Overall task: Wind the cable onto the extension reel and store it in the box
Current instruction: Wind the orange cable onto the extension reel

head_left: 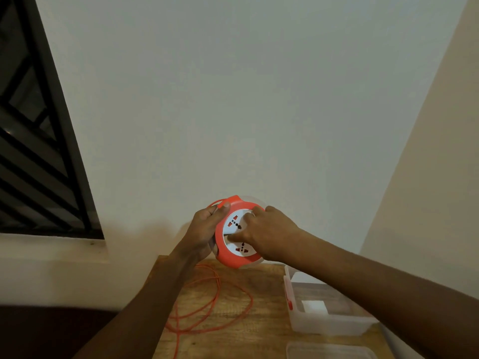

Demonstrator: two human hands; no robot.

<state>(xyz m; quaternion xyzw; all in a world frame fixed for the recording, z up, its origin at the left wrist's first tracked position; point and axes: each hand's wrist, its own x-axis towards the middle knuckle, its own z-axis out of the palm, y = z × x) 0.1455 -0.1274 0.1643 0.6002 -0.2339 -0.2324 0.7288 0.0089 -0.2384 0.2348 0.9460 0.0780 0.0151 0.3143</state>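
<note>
An orange extension reel [234, 260] with a white socket face is held up in the air over the far end of the wooden table [261, 330]. My left hand [204, 229] grips its left rim, thumb on the orange top. My right hand [267, 231] lies across the white face, fingers pressed on it. A thin orange cable [220, 301] hangs from the reel and lies in loose loops on the table below, running off the near edge. A clear plastic box [326, 325] stands open at the right of the table.
A clear lid [329, 351] lies on the table in front of the box. White pieces sit inside the box. A white wall stands right behind the table, a barred window at the left, a second wall at the right.
</note>
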